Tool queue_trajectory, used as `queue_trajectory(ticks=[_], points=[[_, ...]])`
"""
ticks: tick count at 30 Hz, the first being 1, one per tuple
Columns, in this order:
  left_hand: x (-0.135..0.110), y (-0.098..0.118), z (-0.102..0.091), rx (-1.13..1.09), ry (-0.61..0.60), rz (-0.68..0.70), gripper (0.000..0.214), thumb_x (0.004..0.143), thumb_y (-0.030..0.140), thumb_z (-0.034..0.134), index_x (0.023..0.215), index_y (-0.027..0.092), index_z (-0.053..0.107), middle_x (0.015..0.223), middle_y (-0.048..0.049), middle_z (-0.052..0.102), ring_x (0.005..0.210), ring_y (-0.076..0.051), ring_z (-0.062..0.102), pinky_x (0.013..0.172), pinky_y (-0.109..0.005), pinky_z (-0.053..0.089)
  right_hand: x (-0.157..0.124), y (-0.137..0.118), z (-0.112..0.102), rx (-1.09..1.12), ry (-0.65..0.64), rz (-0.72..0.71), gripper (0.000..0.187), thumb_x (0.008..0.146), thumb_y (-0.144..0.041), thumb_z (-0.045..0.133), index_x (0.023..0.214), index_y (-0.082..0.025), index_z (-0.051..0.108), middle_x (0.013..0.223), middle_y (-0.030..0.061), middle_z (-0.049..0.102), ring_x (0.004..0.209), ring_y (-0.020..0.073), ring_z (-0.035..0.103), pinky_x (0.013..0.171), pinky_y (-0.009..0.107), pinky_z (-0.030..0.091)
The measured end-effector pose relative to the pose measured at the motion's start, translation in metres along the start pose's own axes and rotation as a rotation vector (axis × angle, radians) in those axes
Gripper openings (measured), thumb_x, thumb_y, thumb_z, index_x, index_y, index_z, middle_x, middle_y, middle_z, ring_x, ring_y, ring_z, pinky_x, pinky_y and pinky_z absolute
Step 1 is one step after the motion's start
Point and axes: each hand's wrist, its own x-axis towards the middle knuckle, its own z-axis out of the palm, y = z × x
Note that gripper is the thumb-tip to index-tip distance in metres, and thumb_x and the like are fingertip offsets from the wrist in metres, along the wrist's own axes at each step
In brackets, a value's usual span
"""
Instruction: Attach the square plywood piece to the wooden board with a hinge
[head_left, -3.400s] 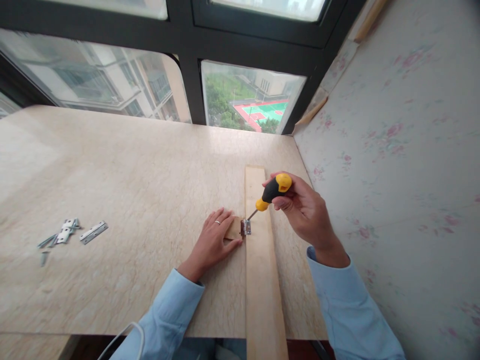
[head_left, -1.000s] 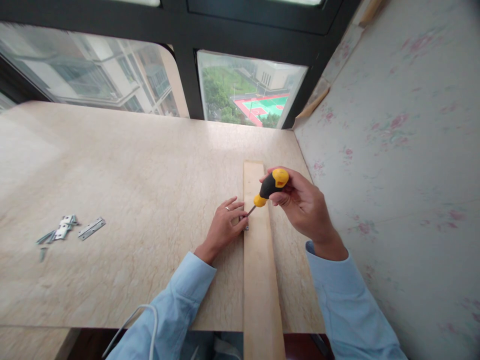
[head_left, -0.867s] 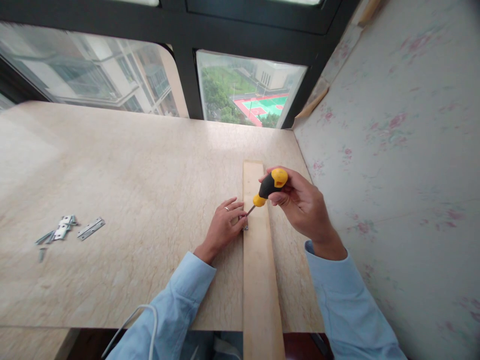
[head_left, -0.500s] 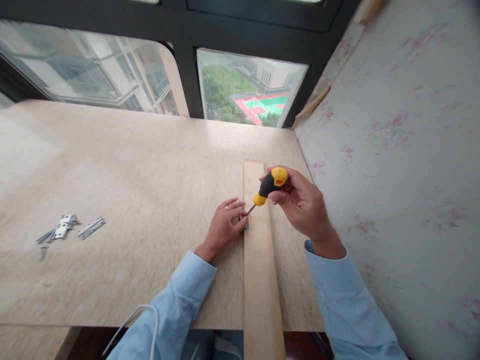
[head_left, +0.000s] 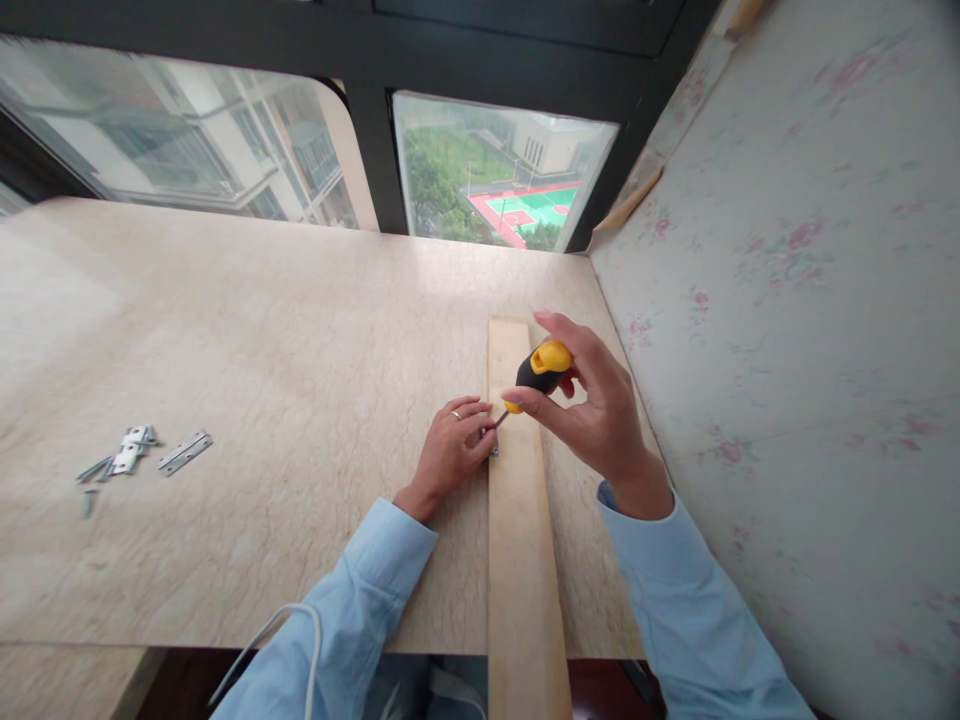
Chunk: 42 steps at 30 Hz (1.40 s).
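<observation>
On my feed, the counter (head_left: 300, 330) carries a board (head_left: 521, 540) near its right edge, overhanging the near edge. My right hand (head_left: 600, 410) faces my left hand (head_left: 451, 450): right fingers grip a screwdriver (head_left: 538, 372); left ones, hold unclear to me, mostly hide a hinge (head_left: 494, 452) at the board's left side.

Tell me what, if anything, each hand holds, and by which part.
The right hand holds the screwdriver by its handle. The left hand is near the shaft; whether it grips anything cannot be told.

Text, labels, numbers — none readable in view.
</observation>
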Motion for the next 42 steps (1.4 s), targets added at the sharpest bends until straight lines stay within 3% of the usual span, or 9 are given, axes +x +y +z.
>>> queue_trajectory(ticks=[5,11,18,22,26,31,36,39,42], points=[[0.000,0.000,0.000,0.004,-0.007,-0.006,0.008,0.085,0.013,0.068,0.089,0.018,0.071,0.103,-0.0075,0.073,0.110,-0.025,0.062,0.094,-0.046,0.054,0.006,-0.005,0.005,-0.073,0.042,-0.118,0.041,0.087,-0.031,0.073,0.124,-0.023,0.056,0.106,0.0071,0.063,0.095,0.0209,0.062,0.082,0.037,0.056],[0.001,0.001,0.000,-0.019,0.001,-0.011,0.008,0.087,0.015,0.067,0.093,0.018,0.072,0.108,-0.0076,0.073,0.111,-0.024,0.061,0.096,-0.045,0.053,0.004,-0.003,0.010,0.120,-0.069,-0.108,0.053,0.097,-0.025,0.058,0.147,-0.026,0.039,0.143,0.0127,0.053,0.119,0.0239,0.061,0.101,0.046,0.052],[0.000,0.002,-0.001,-0.050,-0.016,-0.045,0.011,0.087,0.014,0.064,0.094,0.018,0.072,0.111,-0.0079,0.073,0.114,-0.025,0.061,0.097,-0.048,0.053,0.003,-0.020,-0.019,0.222,-0.280,0.125,0.048,0.104,-0.025,0.043,0.151,-0.031,0.041,0.148,0.0067,0.052,0.126,0.0216,0.058,0.107,0.044,0.050],[0.001,0.004,-0.002,-0.049,-0.023,-0.059,0.012,0.087,0.014,0.065,0.094,0.019,0.072,0.110,-0.0072,0.073,0.113,-0.025,0.061,0.097,-0.047,0.053,0.003,-0.022,-0.027,0.110,-0.210,0.114,0.040,0.099,-0.029,0.057,0.138,-0.027,0.056,0.130,0.0061,0.065,0.111,0.0218,0.066,0.095,0.040,0.057],[0.001,0.006,-0.003,-0.040,-0.012,-0.052,0.011,0.085,0.014,0.065,0.092,0.020,0.072,0.107,-0.0074,0.073,0.111,-0.025,0.062,0.096,-0.046,0.053,0.005,-0.021,-0.012,-0.067,-0.043,0.007,0.027,0.087,-0.036,0.074,0.108,-0.022,0.064,0.097,0.0050,0.069,0.085,0.0185,0.065,0.072,0.031,0.056],[0.002,0.005,-0.010,-0.175,-0.013,-0.072,0.028,0.083,0.007,0.057,0.105,0.019,0.071,0.110,-0.0074,0.072,0.113,-0.024,0.062,0.100,-0.046,0.052,0.008,-0.021,0.004,-0.137,-0.006,-0.035,0.025,0.091,-0.039,0.068,0.101,-0.019,0.057,0.091,0.0059,0.061,0.083,0.0184,0.059,0.075,0.032,0.052],[0.013,0.021,-0.023,-0.298,0.104,-0.105,0.031,0.087,0.028,0.072,0.117,0.021,0.066,0.118,-0.0082,0.070,0.113,-0.022,0.065,0.100,-0.042,0.052,0.005,-0.018,0.006,0.042,-0.035,0.054,0.026,0.097,-0.037,0.060,0.118,-0.021,0.055,0.110,0.0085,0.065,0.101,0.0208,0.063,0.090,0.037,0.053],[0.024,0.038,-0.026,-0.295,0.142,-0.080,0.035,0.081,0.039,0.079,0.109,0.019,0.068,0.105,-0.0065,0.074,0.096,-0.020,0.070,0.087,-0.034,0.057,0.003,-0.015,0.009,0.208,-0.078,0.126,0.044,0.098,-0.036,0.058,0.140,-0.027,0.046,0.132,0.0094,0.061,0.121,0.0231,0.060,0.103,0.043,0.051],[0.033,0.048,-0.026,-0.281,0.159,-0.097,0.018,0.089,0.034,0.071,0.096,0.018,0.070,0.089,-0.0036,0.074,0.080,-0.016,0.070,0.075,-0.028,0.057,0.001,-0.014,0.007,0.358,-0.130,0.162,0.056,0.099,-0.033,0.057,0.152,-0.033,0.036,0.144,0.0072,0.054,0.128,0.0225,0.057,0.107,0.043,0.051]])
